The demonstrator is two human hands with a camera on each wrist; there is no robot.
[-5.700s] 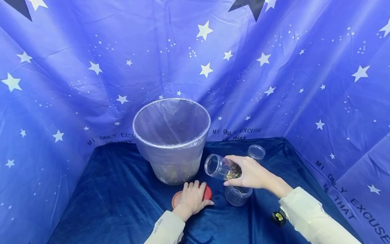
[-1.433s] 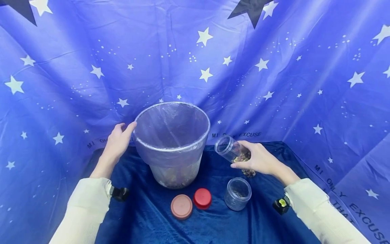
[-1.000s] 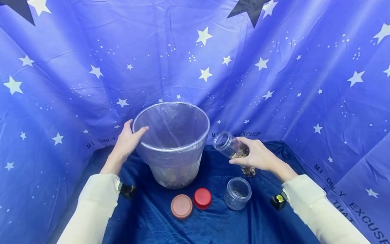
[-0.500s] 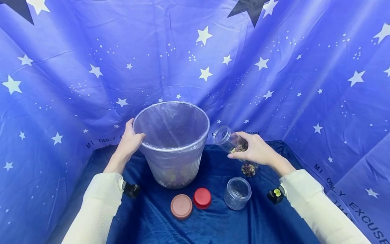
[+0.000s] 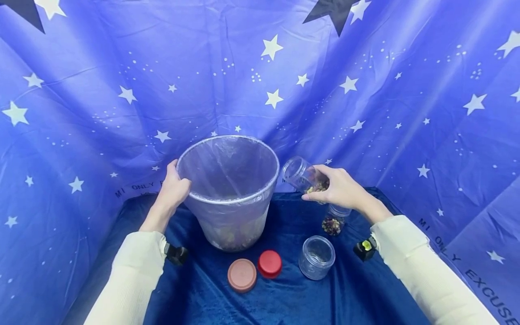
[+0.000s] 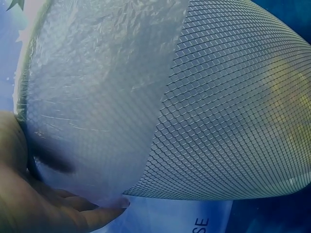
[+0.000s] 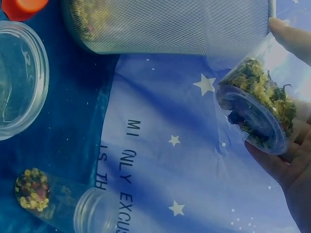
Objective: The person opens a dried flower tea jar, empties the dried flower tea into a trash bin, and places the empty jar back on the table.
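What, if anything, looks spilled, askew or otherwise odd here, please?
Nothing stands out: the tilted clear jar is held by the right hand, with its dried plant bits inside, and the wide jar and narrow jar stand upright.

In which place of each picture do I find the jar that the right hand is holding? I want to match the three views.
Head: the held jar is right of centre, tilted in the right hand.
Left wrist: not in this picture.
Right wrist: the held jar is at the right side, above the middle.
Shared landmark: the mesh bin, central in head, filling most of left wrist, top in right wrist.
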